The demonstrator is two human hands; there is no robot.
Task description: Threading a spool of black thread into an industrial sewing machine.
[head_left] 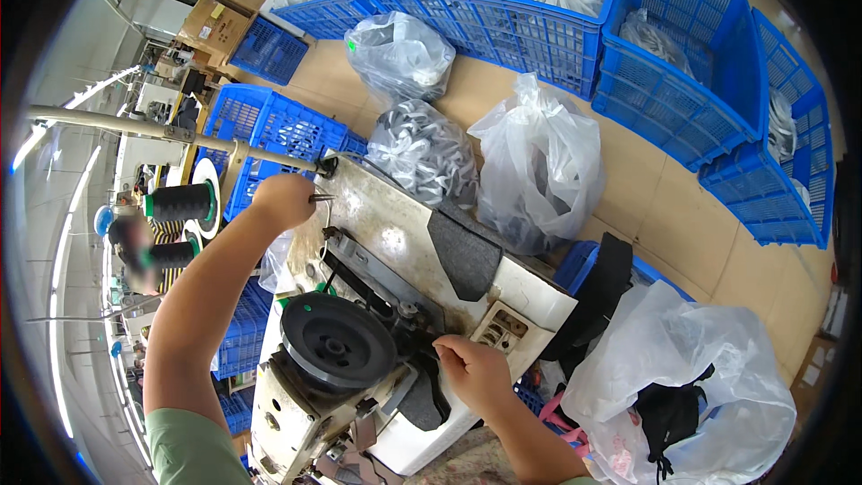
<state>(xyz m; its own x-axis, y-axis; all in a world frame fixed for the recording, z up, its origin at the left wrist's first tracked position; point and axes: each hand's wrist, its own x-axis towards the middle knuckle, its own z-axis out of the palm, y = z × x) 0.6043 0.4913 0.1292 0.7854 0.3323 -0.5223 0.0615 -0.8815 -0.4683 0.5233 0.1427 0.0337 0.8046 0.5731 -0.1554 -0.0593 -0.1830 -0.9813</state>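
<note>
My left hand (285,202) is closed at the far left of an industrial sewing machine (386,241). The thin dark tips of what look like tweezers (321,198) stick out of it to the right. My right hand (474,375) is pinched beside the black mechanism right of the round black wheel (338,341); anything between its fingertips is too small to make out. A dark grey fabric piece (467,253) lies on the machine's white bed. Another grey piece (422,406) sits below the mechanism, near my right hand.
Black thread cones (182,203) stand left of my left forearm, under a metal pole (117,122). Beyond the machine are filled plastic bags (539,157) and blue crates (503,31). An open bag (718,350) with a black pouch (669,418) lies at right.
</note>
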